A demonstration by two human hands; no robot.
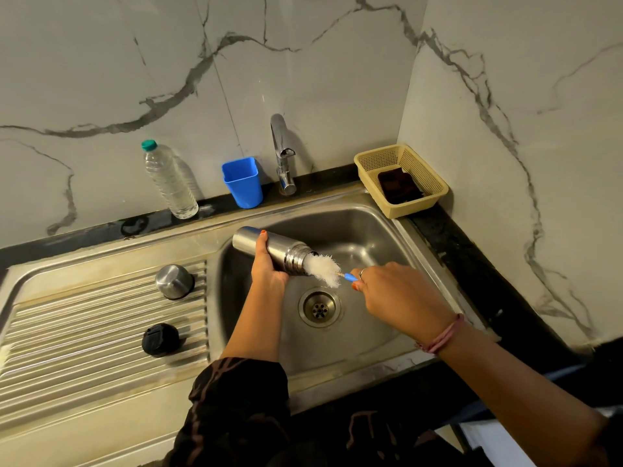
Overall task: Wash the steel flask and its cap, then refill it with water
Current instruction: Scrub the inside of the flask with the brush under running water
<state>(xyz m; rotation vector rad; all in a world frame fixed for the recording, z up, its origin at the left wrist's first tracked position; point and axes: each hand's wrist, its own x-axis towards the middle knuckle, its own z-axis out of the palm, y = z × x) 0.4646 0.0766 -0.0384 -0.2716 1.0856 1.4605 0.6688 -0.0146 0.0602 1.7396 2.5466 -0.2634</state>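
L hand (268,264) is gripping steel flask (269,249) tilted over sink (367,227) so suds drain, R hand (392,293) pinching bottle brush (323,268) at its mouth.

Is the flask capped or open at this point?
Open. The flask, held by the left hand, has a white brush at its bare mouth; the steel cap and black stopper sit on the drainboard.

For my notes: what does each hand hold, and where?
Left hand: round steel flask, mid-body. Right hand: white bristle bottle brush, blue handle.
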